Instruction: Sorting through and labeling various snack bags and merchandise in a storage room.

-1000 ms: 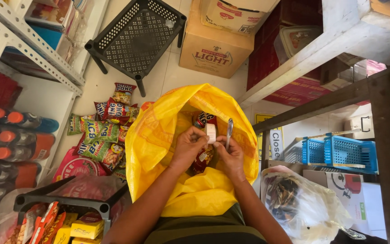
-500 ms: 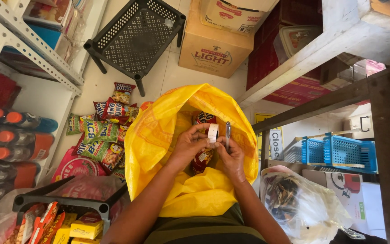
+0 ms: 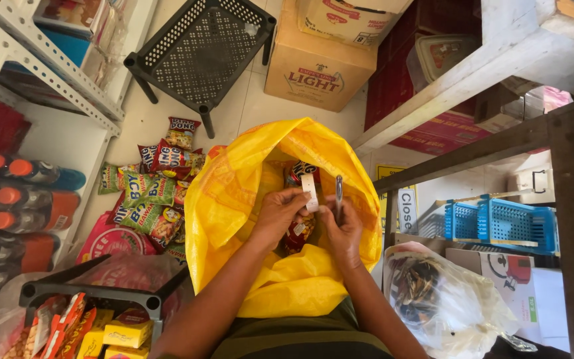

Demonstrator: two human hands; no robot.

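Yellow sack (image 3: 234, 199) is woven, faintly glossy plastic; stool (image 3: 200, 46) matt perforated plastic; carton (image 3: 313, 73) dull cardboard; snack packets (image 3: 147, 186) shiny foil.

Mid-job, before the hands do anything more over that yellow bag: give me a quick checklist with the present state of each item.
1. Left hand pinching the small white slip: ok.
2. Right hand holding the pen upright: ok.
3. Yellow bag mouth open under both hands: ok.
4. Snack packet inside the bag visible: ok, partly hidden.
5. Whether the slip is stuck to anything: cannot tell.
6. Floor beside the bag free of the snack packs: not ok.
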